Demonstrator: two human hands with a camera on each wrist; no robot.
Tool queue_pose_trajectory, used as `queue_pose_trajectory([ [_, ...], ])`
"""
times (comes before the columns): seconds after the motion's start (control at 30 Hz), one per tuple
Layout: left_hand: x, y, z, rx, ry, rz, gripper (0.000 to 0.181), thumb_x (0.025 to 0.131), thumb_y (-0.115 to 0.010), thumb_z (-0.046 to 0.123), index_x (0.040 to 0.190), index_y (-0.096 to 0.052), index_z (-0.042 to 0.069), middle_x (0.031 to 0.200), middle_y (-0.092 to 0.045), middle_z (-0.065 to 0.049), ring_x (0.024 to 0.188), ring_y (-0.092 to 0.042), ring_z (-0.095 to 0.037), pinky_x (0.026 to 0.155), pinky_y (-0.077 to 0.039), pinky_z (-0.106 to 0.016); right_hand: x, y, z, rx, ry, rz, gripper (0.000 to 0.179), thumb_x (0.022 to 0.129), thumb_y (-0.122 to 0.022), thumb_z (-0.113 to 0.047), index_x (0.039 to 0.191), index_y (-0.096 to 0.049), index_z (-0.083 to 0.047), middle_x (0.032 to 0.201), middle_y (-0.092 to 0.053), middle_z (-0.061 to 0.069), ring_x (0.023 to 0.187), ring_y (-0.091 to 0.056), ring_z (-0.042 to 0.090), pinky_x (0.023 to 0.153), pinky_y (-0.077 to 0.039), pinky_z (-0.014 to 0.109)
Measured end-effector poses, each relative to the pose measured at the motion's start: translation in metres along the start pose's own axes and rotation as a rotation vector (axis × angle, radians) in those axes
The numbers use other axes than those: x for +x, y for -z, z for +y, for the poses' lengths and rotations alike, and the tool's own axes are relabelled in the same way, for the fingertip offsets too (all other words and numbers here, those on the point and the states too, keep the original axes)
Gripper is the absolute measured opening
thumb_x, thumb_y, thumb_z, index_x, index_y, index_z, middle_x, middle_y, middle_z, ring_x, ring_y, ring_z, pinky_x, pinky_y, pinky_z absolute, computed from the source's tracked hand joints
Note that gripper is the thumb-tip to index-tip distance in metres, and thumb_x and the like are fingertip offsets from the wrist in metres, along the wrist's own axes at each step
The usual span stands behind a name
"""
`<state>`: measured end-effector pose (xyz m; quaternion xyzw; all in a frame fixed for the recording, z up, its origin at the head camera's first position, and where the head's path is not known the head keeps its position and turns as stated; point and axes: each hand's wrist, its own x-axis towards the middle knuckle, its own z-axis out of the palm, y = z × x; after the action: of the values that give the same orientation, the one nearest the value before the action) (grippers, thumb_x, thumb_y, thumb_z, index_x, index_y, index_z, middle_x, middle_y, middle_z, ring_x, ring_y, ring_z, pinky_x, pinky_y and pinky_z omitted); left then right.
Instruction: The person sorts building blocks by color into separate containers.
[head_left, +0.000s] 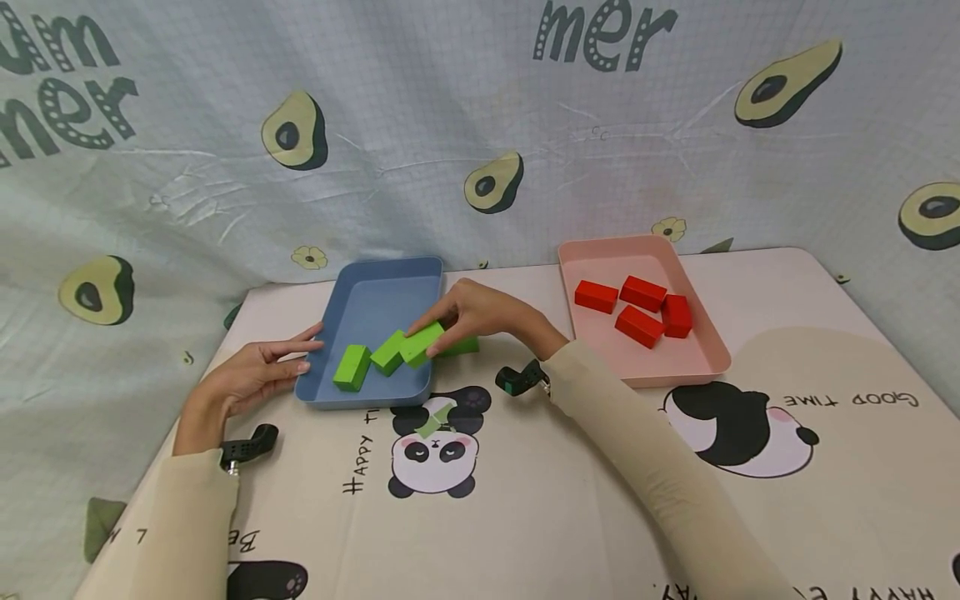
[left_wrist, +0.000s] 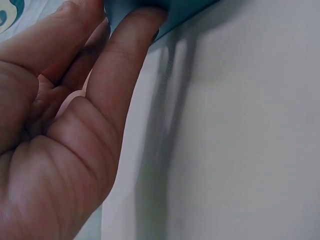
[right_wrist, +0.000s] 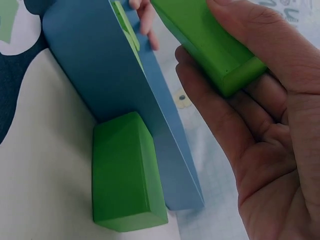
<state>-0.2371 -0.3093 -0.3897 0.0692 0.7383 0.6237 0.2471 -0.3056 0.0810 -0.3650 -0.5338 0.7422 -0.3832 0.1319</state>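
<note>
My right hand pinches a green block between thumb and fingers, over the right rim of the blue tray. The right wrist view shows the held block raised above the tray's wall. Two more green blocks lie inside the tray, one leftmost and one nearer its middle. Another green block stands on the table against the tray's outer right side, partly behind my right hand in the head view. My left hand touches the tray's left edge, thumb and fingers extended against the rim.
To the right, a pink tray holds several red blocks. The table has a cloth printed with pandas and lettering. A patterned curtain hangs right behind the table's back edge.
</note>
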Motion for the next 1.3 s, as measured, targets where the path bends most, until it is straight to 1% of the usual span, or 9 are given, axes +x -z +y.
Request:
queue_pose_trajectory([
  [0.13, 0.000, 0.001, 0.000, 0.011, -0.002, -0.008, 0.051, 0.101, -0.061, 0.004, 0.150, -0.045, 0.000, 0.166, -0.023, 0.014, 0.122, -0.048, 0.017, 0.098, -0.051, -0.021, 0.005, -0.001, 0.003, -0.004, 0.007, -0.010, 0.039, 0.086, -0.084, -0.023, 0.122, -0.076, -0.012, 0.088, -0.074, -0.007, 0.068, -0.051, 0.006, 0.063, -0.043, 0.022],
  [0.2, 0.000, 0.001, 0.000, 0.008, -0.002, -0.007, 0.052, 0.101, -0.061, 0.004, 0.150, -0.044, -0.001, 0.164, -0.026, 0.017, 0.122, -0.048, 0.017, 0.098, -0.051, -0.021, 0.007, -0.001, 0.003, 0.005, 0.006, -0.017, 0.039, 0.086, -0.084, -0.022, 0.122, -0.076, -0.012, 0.088, -0.075, -0.007, 0.066, -0.051, 0.005, 0.062, -0.042, 0.022],
  [0.37, 0.000, 0.001, -0.002, 0.004, -0.004, -0.003, 0.053, 0.101, -0.061, 0.004, 0.150, -0.042, -0.003, 0.155, -0.037, 0.027, 0.122, -0.049, 0.016, 0.097, -0.052, -0.022, 0.014, -0.001, 0.004, 0.023, 0.003, -0.042, 0.039, 0.086, -0.084, -0.022, 0.123, -0.076, -0.011, 0.081, -0.072, -0.007, 0.061, -0.045, 0.006, 0.059, -0.036, 0.022],
  [0.5, 0.000, 0.002, -0.002, 0.000, -0.001, 0.001, 0.050, 0.101, -0.062, 0.003, 0.149, -0.049, 0.002, 0.154, -0.039, 0.028, 0.122, -0.050, 0.015, 0.097, -0.052, -0.021, 0.020, -0.003, 0.005, 0.039, 0.019, -0.068, 0.039, 0.087, -0.083, -0.020, 0.123, -0.075, -0.009, 0.081, -0.073, -0.006, 0.059, -0.042, 0.007, 0.058, -0.034, 0.022],
  [0.63, -0.001, 0.002, -0.002, 0.004, 0.008, 0.007, 0.049, 0.100, -0.063, 0.004, 0.148, -0.052, 0.005, 0.156, -0.037, 0.026, 0.122, -0.049, 0.016, 0.097, -0.052, -0.021, 0.025, -0.005, 0.007, 0.075, 0.023, -0.098, 0.039, 0.087, -0.083, -0.019, 0.124, -0.075, -0.010, 0.092, -0.076, -0.005, 0.061, -0.044, 0.007, 0.059, -0.034, 0.022],
  [0.77, -0.001, 0.002, -0.001, 0.014, 0.007, -0.004, 0.051, 0.101, -0.062, 0.004, 0.150, -0.046, 0.001, 0.161, -0.030, 0.021, 0.122, -0.049, 0.017, 0.097, -0.051, -0.021, 0.030, -0.008, 0.009, 0.100, 0.002, -0.141, 0.038, 0.088, -0.082, -0.019, 0.124, -0.075, -0.011, 0.098, -0.076, -0.004, 0.061, -0.040, 0.009, 0.060, -0.033, 0.023],
  [0.9, 0.000, 0.001, 0.000, -0.009, -0.003, -0.016, 0.052, 0.101, -0.061, 0.003, 0.150, -0.044, -0.002, 0.164, -0.025, 0.016, 0.122, -0.049, 0.016, 0.097, -0.052, -0.022, 0.034, -0.008, 0.008, 0.096, -0.018, -0.181, 0.038, 0.089, -0.081, -0.018, 0.126, -0.074, -0.011, 0.100, -0.073, -0.003, 0.064, -0.041, 0.010, 0.062, -0.035, 0.023],
  [1.1, 0.001, 0.003, 0.000, -0.041, -0.014, -0.025, 0.048, 0.101, -0.060, 0.001, 0.148, -0.050, 0.002, 0.161, -0.030, 0.020, 0.124, -0.052, 0.011, 0.095, -0.053, -0.023, 0.041, -0.007, 0.007, 0.095, -0.014, -0.235, 0.037, 0.090, -0.079, -0.016, 0.126, -0.074, -0.011, 0.114, -0.073, -0.002, 0.074, -0.048, 0.009, 0.067, -0.040, 0.022],
  [1.3, 0.001, 0.004, 0.000, -0.061, -0.011, -0.025, 0.046, 0.101, -0.059, -0.001, 0.146, -0.052, 0.003, 0.161, -0.031, 0.020, 0.123, -0.053, 0.010, 0.095, -0.054, -0.024, 0.046, -0.006, 0.006, 0.133, -0.022, -0.289, 0.036, 0.088, -0.082, -0.018, 0.124, -0.076, -0.014, 0.120, -0.073, -0.004, 0.067, -0.040, 0.011, 0.064, -0.036, 0.024],
])
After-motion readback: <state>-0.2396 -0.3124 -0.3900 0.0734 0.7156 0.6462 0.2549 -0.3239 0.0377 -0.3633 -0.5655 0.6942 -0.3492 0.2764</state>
